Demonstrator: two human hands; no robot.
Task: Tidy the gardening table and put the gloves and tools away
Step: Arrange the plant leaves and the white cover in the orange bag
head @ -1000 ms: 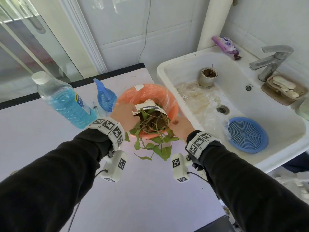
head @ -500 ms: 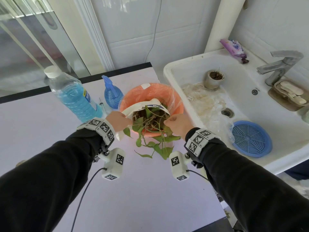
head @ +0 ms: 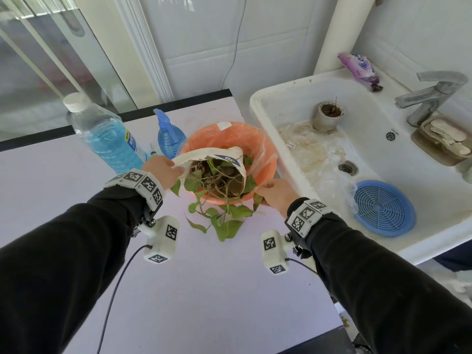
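As the left hand (head: 163,169) draws farther left than a second ago, pinching the paper's (head: 204,155) left edge, the paper has opened wider over the bin (head: 264,149), which stands at the table's (head: 204,290) far right edge beside the sink (head: 255,106). The plant (head: 217,183) lies in the paper, its stems trailing lower over the bin's near rim. The right hand (head: 274,196) is curled at that rim; what it grips I cannot tell.

Arms outstretched — left hand (head: 163,169) and right hand (head: 274,198) each pinching.
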